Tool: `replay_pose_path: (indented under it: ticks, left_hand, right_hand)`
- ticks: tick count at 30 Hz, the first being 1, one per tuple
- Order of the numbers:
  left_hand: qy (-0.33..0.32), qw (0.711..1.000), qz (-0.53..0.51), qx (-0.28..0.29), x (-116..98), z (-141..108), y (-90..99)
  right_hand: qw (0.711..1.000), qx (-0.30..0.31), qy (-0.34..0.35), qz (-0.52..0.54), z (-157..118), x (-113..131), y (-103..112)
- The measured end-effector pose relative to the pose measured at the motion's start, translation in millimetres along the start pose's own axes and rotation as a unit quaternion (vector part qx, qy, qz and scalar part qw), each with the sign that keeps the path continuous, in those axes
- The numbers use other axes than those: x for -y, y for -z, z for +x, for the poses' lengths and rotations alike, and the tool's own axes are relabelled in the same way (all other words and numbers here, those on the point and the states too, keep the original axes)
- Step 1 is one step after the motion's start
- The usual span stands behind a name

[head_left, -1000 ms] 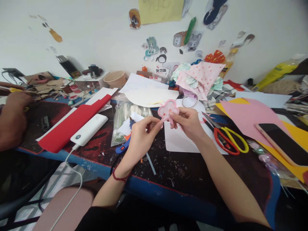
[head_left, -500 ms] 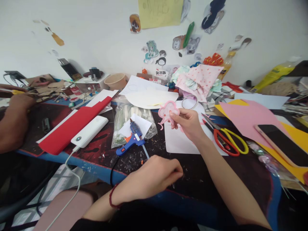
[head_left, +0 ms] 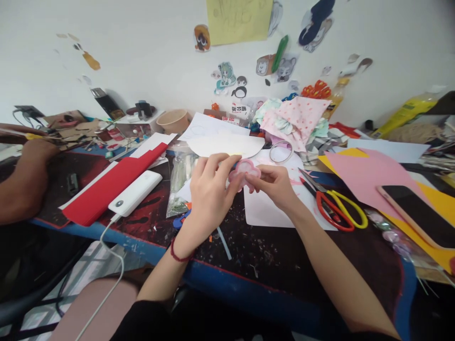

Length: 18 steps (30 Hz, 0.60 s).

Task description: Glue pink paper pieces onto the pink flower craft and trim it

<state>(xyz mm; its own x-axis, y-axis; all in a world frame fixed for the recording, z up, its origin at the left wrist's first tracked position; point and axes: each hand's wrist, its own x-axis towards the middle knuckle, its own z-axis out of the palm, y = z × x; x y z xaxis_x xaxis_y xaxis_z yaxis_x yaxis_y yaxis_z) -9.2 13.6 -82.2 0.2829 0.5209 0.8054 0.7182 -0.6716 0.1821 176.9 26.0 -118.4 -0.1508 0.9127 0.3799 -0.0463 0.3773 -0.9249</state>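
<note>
Between my two hands is a pink flower-shaped cutout (head_left: 245, 167) with a rounded, lobed outline, held up over the table. My left hand (head_left: 212, 189) pinches its left edge between thumb and fingers. On the other side, my right hand (head_left: 275, 185) grips the lower right edge, thumb in front. Fingers cover part of the cutout. Under and behind my right hand lies a white sheet of paper (head_left: 265, 213) with pink scraps on it. A blue glue gun (head_left: 180, 220) is mostly hidden by my left hand, its glue stick (head_left: 223, 244) poking out.
Scissors (head_left: 334, 210) with red and yellow handles lie right of the paper. A phone (head_left: 415, 213) rests on coloured sheets at far right. Left are a white power bank (head_left: 135, 193) with a cable and red paper (head_left: 113, 187). Another person's arm (head_left: 26, 177) reaches in at far left.
My left hand has risen from the table's front edge and taken hold of the pink cutout's left side. My right hand still holds it, slightly lower and turned.
</note>
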Motion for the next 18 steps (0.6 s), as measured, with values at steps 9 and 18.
replay_pose_path:
  ticks: [9,18]
  left_hand:
    - [-0.047,0.991,-0.002,-0.127,2.6,-9.1,-22.2]
    - [0.014,0.995,-0.078,-0.059,1.1,-3.8,-11.0]
  right_hand:
    - [0.998,0.037,-0.012,0.055,-1.7,0.2,-2.4]
    - [0.999,0.039,-0.007,0.034,-3.7,4.3,-3.4]
